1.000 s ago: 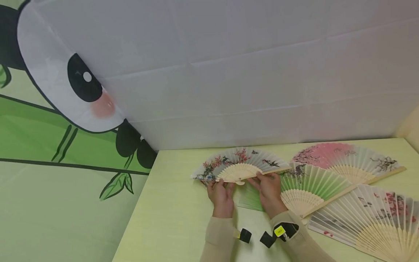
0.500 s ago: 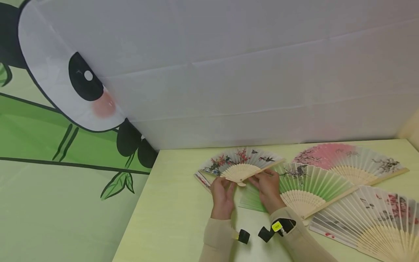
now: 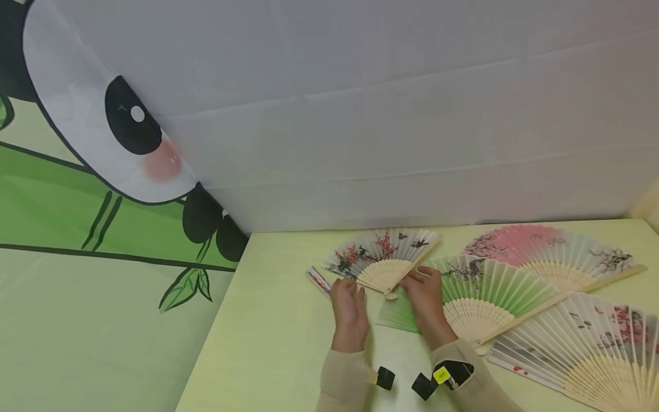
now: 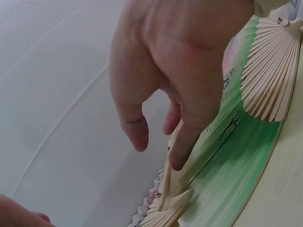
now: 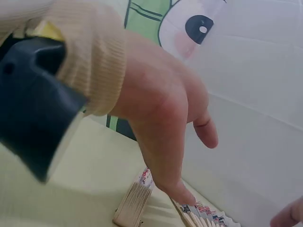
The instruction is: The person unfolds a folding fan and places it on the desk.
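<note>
An open folding fan [image 3: 383,260] with red blossoms and dark birds on white lies near the table's back edge. My right hand [image 3: 426,290] is at its right outer stick; in the left wrist view this same hand [image 4: 175,61] has the pale stick between its thumb and fingers. My left hand [image 3: 350,313] is by the fan's lower left edge, its fingers loosely bent. In the right wrist view, the left hand's thumb tip [image 5: 182,194] meets the fan's edge and the index finger stands apart. A folded fan [image 5: 135,201] lies under the left hand.
To the right lie a green fan [image 3: 494,292], a pink and white fan [image 3: 551,252] and a grey and white fan [image 3: 602,349], all spread. Part of another green leaf [image 3: 399,313] shows beneath the right hand. A printed cloth [image 3: 360,114] hangs behind the table [image 3: 257,355].
The blossom fan's right stick has swung upward and its left edge has moved right, so its spread is narrower. More of the folded fan shows. The left hand has come off the fan's left part.
</note>
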Motion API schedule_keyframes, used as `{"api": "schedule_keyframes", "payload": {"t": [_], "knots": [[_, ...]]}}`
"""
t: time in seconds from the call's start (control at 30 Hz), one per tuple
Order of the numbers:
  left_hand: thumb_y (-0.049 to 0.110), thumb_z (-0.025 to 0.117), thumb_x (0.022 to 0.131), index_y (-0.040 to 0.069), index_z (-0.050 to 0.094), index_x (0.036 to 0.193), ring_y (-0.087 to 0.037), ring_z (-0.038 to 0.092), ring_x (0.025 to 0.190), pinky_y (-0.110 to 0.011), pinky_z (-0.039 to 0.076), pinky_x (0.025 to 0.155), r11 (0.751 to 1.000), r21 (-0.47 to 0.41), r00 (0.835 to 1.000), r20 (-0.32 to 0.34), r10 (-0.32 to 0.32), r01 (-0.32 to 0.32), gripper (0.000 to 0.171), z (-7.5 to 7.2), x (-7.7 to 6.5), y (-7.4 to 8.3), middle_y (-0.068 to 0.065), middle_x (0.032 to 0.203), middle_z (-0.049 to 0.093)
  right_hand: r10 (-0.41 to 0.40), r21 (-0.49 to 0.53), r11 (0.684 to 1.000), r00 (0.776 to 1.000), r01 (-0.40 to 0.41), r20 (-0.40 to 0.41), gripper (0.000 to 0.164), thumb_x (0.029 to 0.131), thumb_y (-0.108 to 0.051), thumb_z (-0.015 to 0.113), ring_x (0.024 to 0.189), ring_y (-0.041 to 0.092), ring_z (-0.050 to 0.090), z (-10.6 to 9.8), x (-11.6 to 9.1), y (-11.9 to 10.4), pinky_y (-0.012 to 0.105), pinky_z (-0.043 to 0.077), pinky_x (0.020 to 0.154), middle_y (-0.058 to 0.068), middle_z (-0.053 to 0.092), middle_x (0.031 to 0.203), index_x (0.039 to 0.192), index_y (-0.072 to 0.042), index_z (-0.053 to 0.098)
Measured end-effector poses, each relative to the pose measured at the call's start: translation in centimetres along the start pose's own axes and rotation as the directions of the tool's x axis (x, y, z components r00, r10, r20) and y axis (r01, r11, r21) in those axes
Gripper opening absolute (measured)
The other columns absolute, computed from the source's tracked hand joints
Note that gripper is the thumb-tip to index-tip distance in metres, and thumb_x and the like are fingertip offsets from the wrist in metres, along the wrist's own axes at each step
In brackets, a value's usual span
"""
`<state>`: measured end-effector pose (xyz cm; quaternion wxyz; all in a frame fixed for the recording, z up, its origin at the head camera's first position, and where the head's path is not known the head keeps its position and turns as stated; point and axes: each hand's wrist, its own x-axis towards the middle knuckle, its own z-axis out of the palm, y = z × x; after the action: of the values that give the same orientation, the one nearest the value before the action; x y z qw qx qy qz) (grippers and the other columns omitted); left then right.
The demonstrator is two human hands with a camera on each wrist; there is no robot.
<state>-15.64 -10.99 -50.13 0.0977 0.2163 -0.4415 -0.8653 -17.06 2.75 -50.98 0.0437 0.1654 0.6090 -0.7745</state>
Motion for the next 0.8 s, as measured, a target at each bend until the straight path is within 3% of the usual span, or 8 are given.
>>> {"api": "schedule_keyframes", "payload": {"t": [0.1, 0.33, 0.47, 0.6, 0.8], "knots": [[0.001, 0.040, 0.096, -0.012, -0.004, 0.160, -0.049, 0.008, 0.158, -0.054, 0.019, 0.131, 0.999, -0.016, 1.000, -0.004, 0.028, -0.029, 0.078, -0.3, -0.2, 0.5, -0.037, 0.167, 0.000, -0.016, -0.042, 0.999, 1.000, 0.017, 0.021, 0.064, 0.101, 0.001, 0.058, 0.144, 0.046, 0.045, -0.2, -0.7, -0.2, 0.051, 0.043, 0.114, 0.035, 0.040, 0.155, 0.155, 0.008, 0.023], [-0.001, 0.035, 0.100, -0.012, -0.005, 0.160, -0.048, 0.008, 0.159, -0.055, 0.017, 0.131, 0.995, -0.053, 0.995, -0.035, 0.088, -0.090, 0.073, -1.6, -0.2, 1.8, -0.035, 0.169, 0.003, -0.037, -0.152, 0.987, 0.995, 0.050, 0.088, 0.069, 0.101, -0.003, 0.061, 0.153, 0.047, 0.033, -1.1, -1.6, 0.0, 0.057, 0.039, 0.121, 0.035, 0.032, 0.163, 0.158, 0.009, 0.025], [-0.001, 0.033, 0.102, -0.011, -0.004, 0.161, -0.047, 0.008, 0.159, -0.053, 0.017, 0.131, 0.992, -0.061, 0.992, -0.063, 0.110, -0.114, 0.071, -2.3, 0.1, 2.4, -0.032, 0.169, 0.006, -0.131, -0.222, 0.962, 0.981, 0.161, 0.146, 0.050, 0.099, 0.000, 0.063, 0.141, 0.046, 0.051, -0.5, -2.8, 0.4, 0.045, 0.052, 0.109, 0.031, 0.050, 0.152, 0.146, 0.009, 0.046], [-0.002, 0.034, 0.102, -0.012, 0.003, 0.160, -0.046, 0.013, 0.158, -0.051, 0.019, 0.131, 0.988, -0.050, 0.980, -0.140, 0.139, -0.147, 0.067, -3.0, 0.5, 2.8, -0.032, 0.168, 0.011, -0.230, -0.318, 0.893, 0.930, 0.319, 0.286, 0.028, 0.095, 0.003, 0.070, 0.116, 0.041, 0.070, 1.5, -3.9, 1.5, 0.040, 0.062, 0.090, 0.024, 0.070, 0.125, 0.122, 0.004, 0.066], [-0.007, 0.045, 0.102, -0.009, 0.013, 0.160, -0.042, 0.025, 0.157, -0.048, 0.030, 0.127, 0.983, 0.027, 0.943, -0.279, 0.180, -0.180, 0.066, -4.2, 0.3, 1.9, -0.030, 0.168, 0.020, -0.221, -0.440, 0.757, 0.823, 0.483, 0.523, 0.039, 0.092, -0.002, 0.077, 0.116, 0.045, 0.068, 4.0, -4.0, 3.2, 0.057, 0.059, 0.094, 0.023, 0.069, 0.128, 0.129, 0.004, 0.066]]}}
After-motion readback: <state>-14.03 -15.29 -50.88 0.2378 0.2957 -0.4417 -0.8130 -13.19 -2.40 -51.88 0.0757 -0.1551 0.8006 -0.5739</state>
